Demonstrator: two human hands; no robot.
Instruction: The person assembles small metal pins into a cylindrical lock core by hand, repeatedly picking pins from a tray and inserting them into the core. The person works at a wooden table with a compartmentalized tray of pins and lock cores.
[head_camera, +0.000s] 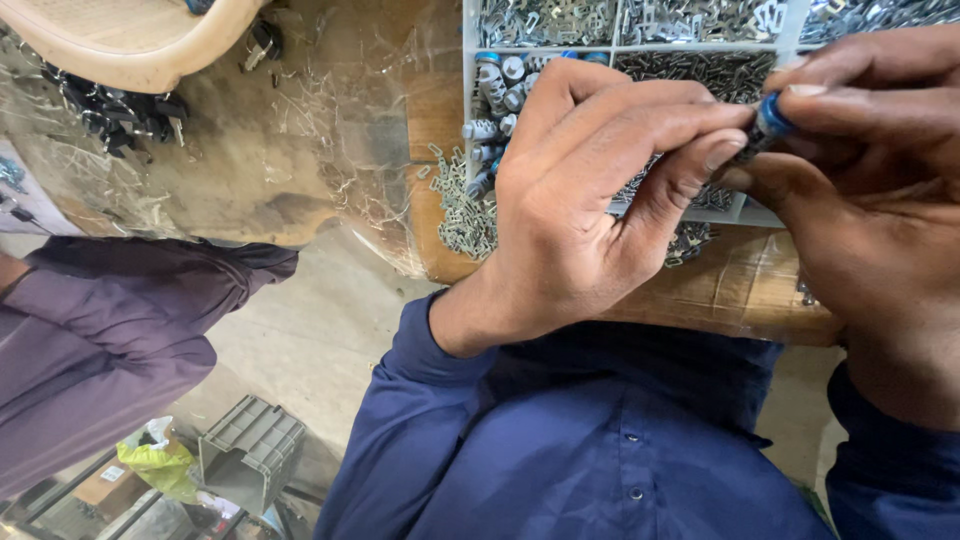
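nearest, a dark blue buttoned shirt (600, 450), sleeves running up to both wrists. off to the side, a co-worker's purple sleeve (100, 330), with a grey plastic crate (250, 450) and a yellow-green bag (160, 465) down on the floor.

just above the shirt, left hand (580, 200) curled in, thumb and forefinger closed tight on the dark end of a small blue-capped part (768, 122). right hand (870, 180) closed on the same piece from the other side, fingertips pinching the blue cap. held in the air between both hands, above the near edge of the wooden table (740, 290), not resting on anything. hard to tell whether the two halves are already pressed home; most of the piece hidden under the fingers. judged as one piece mid-assembly, neither dropped in a compartment nor laid down.

beyond the hands, a white compartment tray (468, 70): a handful of blue-capped silver cylinders (495, 100) in one cell, looking like the same sort of piece, heaps of small metal clips (545, 20) in the cells behind. loose clips (460, 210) spilled on the table beside the tray. plenty of loose stock on show, so likely much left.

farthest, crinkled clear plastic sheet (250, 150) and a cream plastic chair (130, 40).
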